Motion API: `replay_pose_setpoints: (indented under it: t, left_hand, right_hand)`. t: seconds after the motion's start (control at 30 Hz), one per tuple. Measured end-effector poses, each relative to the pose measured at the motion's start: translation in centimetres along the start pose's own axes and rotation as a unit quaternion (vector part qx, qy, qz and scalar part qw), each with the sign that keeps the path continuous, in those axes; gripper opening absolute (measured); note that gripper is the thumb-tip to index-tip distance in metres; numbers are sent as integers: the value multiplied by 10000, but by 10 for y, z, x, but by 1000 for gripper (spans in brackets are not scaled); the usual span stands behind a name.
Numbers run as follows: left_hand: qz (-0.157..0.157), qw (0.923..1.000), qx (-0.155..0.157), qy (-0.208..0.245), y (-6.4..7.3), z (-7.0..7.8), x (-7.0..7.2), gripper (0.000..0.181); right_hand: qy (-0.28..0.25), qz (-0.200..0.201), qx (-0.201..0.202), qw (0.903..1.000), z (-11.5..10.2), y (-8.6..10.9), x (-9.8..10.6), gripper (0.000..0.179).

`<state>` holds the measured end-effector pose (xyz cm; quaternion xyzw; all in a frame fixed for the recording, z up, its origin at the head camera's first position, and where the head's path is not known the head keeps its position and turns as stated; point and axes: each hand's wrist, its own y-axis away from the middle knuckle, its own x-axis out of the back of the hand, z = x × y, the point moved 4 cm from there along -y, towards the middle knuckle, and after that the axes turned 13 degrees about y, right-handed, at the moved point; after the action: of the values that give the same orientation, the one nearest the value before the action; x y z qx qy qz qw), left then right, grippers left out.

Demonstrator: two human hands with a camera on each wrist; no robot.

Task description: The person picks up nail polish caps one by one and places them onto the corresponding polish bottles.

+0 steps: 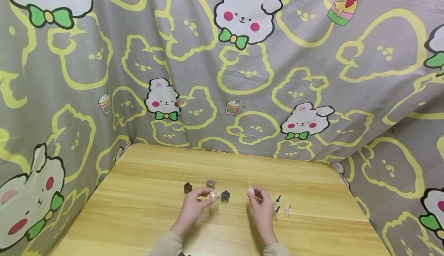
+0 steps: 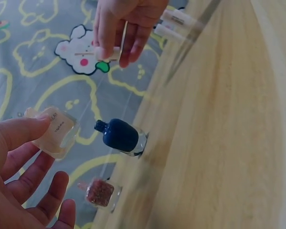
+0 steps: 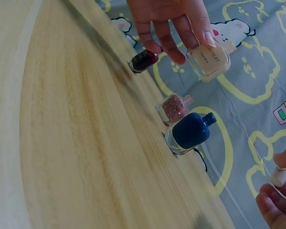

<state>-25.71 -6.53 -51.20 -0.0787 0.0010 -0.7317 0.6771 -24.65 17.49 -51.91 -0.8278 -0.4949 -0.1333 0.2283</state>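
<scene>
My left hand [image 1: 194, 206] pinches a nail polish bottle [image 2: 62, 136] of cream polish between thumb and fingers, its neck uncapped, held off the table. In my right hand [image 1: 262, 209] a white nail polish cap [image 1: 251, 190] is pinched, its thin brush pointing up. A gap separates the two hands. Beside the left hand stand a dark blue polish bottle [image 3: 189, 131], a pink glitter bottle [image 3: 175, 108] and a dark red bottle [image 1: 187, 188], all without caps.
Right of my right hand, three white caps stand brush-up: one cap [image 1: 277, 202] farther back, one cap [image 1: 276, 213] in front, another cap [image 1: 288, 211] to the right. The wooden table [image 1: 156, 167] meets a patterned grey curtain [image 1: 201, 71] at its back and sides.
</scene>
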Motion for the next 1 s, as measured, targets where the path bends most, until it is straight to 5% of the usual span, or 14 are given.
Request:
replay_pose_setpoints:
  t: [0.37,0.83,1.0]
  left_hand:
    - [-41,9997,-212,108,-9,6,-8,31]
    - [-339,9985,-428,-40,-6,-1,-17,32]
    - [-429,9973,-588,-60,-3,-3,-18,30]
  right_hand:
    - [-486,263,576,9968,-5,2,5,21]
    - [-1043,-166,565,9928,-6,4,9,23]
    - [-1100,-187,854,9901,-10,5,11,24]
